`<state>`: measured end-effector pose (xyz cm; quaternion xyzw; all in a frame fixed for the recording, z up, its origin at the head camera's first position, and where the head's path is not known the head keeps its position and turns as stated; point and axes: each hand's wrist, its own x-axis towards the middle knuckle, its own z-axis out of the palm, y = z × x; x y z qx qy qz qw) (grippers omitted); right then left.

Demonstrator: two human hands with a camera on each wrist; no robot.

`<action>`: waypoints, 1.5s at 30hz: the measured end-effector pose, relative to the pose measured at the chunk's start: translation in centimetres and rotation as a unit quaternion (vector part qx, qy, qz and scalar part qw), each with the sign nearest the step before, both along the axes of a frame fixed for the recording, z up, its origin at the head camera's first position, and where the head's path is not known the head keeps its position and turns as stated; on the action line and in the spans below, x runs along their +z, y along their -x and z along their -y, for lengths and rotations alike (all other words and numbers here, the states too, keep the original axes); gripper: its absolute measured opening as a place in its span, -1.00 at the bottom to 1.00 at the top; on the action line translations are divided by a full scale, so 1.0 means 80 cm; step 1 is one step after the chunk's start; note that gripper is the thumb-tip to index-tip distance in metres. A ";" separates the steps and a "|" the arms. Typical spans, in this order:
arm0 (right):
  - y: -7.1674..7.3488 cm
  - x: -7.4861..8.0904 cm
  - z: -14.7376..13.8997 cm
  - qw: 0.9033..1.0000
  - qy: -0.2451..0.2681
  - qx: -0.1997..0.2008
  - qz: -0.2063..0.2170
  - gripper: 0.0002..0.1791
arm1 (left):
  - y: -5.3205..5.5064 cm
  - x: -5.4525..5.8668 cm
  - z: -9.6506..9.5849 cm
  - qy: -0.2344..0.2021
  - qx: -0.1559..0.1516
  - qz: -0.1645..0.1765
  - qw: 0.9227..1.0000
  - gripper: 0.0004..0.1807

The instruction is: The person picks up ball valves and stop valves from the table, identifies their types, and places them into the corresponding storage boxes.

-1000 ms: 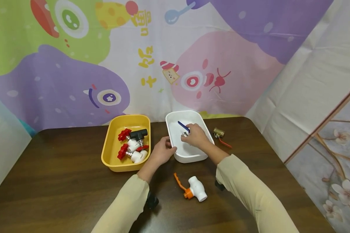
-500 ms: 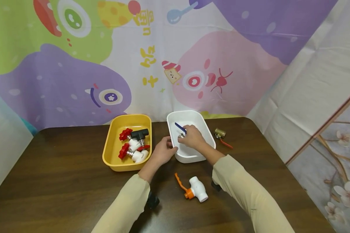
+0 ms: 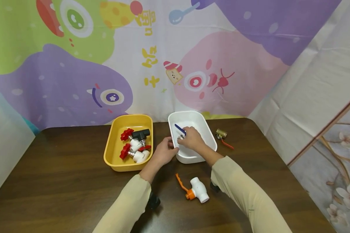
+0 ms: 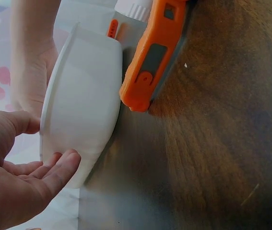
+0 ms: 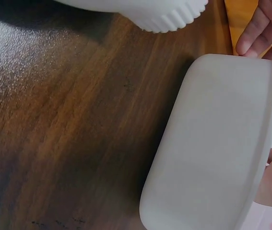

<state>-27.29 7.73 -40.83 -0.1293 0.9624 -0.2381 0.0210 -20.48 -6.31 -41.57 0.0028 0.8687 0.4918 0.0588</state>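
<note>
My right hand (image 3: 193,138) reaches into the white plastic tray (image 3: 205,132) and holds a small metal valve with a blue lever handle (image 3: 180,129). Its silvery end shows beside the thumb, while the fingers cover the rest. My left hand (image 3: 164,151) rests at the tray's left side, fingers loose. In the left wrist view, the left thumb meets the tray's rim (image 4: 54,91) and the fingers (image 4: 61,167) lie along its outer wall. The right wrist view shows mostly the tray's outer wall (image 5: 212,139), with the right hand partly hidden behind it.
Left of the white tray stands a yellow tray (image 3: 113,136) holding several valves with red and black parts. A white valve with an orange handle (image 3: 199,190) lies in front. A brass valve with a red lever (image 3: 221,133) lies to the right. A printed cloth (image 3: 151,97) hangs behind the table.
The right hand has shifted slightly left within the white tray, carrying the blue-handled valve. The left hand has kept its place at the tray's side. The head view has drifted slightly.
</note>
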 end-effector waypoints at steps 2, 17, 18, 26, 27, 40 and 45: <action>0.000 -0.002 -0.001 1.000 0.001 -0.001 0.000 -0.37 | 0.000 -0.001 -0.001 -0.001 -0.001 -0.004 1.000 -0.41; 0.002 -0.014 0.004 1.000 0.008 -0.007 0.009 -0.39 | -0.002 -0.007 0.001 -0.009 0.000 -0.015 1.000 -0.40; 0.002 -0.015 0.005 1.000 0.007 -0.007 0.009 -0.39 | -0.002 -0.007 0.001 -0.010 0.001 -0.015 1.000 -0.41; 0.003 -0.021 0.006 1.000 0.001 -0.008 0.013 -0.41 | -0.001 -0.007 0.000 -0.008 -0.002 -0.024 1.000 -0.41; 0.003 -0.022 0.006 1.000 0.001 -0.006 0.012 -0.42 | -0.001 -0.007 0.000 -0.008 -0.001 -0.025 1.000 -0.41; 0.005 -0.020 0.005 1.000 -0.013 -0.008 0.021 -0.41 | 0.001 -0.005 -0.001 -0.007 -0.004 -0.016 1.000 -0.40; 0.004 -0.022 0.006 0.999 -0.026 -0.011 0.030 -0.39 | 0.000 -0.004 0.000 -0.010 -0.005 -0.022 1.000 -0.40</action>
